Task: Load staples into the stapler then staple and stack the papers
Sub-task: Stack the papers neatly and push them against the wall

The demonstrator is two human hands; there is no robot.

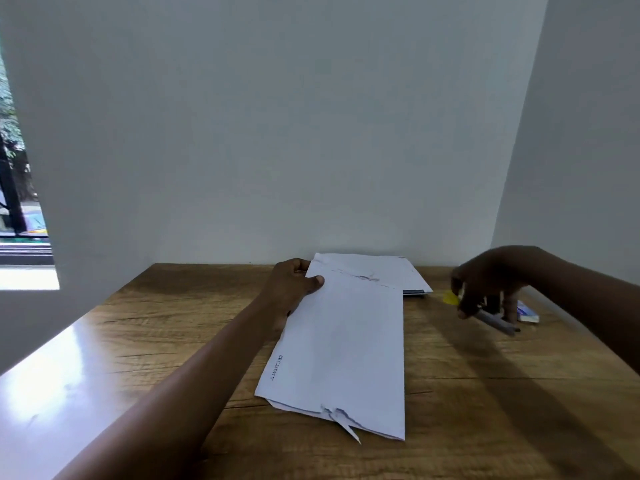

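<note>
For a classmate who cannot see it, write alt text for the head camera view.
At a wooden table, the left hand pinches the far corner of a folded set of white papers, while the right hand grips a stapler near a small box. More papers lie against the wall.

Wooden table (467,393), white walls (277,133), window (17,168)

On the one wooden table (145,306) I count two hands (291,285), two lots of white papers (343,355), one stapler (498,318), one small staple box (528,313) and one yellow bit (450,297), too blurred to name.
</note>
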